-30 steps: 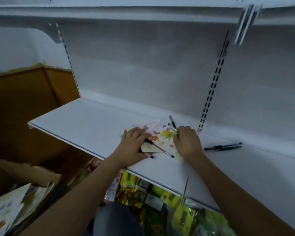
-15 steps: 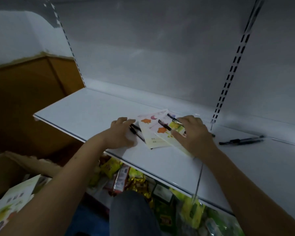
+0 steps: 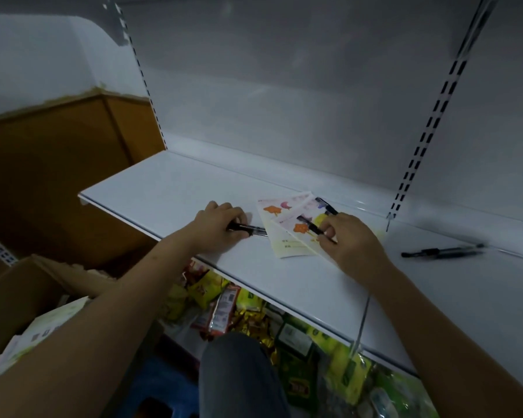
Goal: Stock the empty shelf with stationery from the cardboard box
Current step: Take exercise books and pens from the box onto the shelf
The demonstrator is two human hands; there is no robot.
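Gripping a black pen (image 3: 248, 229) against the shelf (image 3: 151, 194), the left hand (image 3: 221, 227) lies just left of two booklets (image 3: 287, 233). The right hand (image 3: 352, 239) pinches another pen (image 3: 310, 226) on them. Two more pens (image 3: 441, 253) lie further right; the box (image 3: 21, 285) sits lower left.

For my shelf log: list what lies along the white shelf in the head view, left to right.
Left hand gripping a black pen → colourful booklets → right hand pinching another pen → loose black pens.
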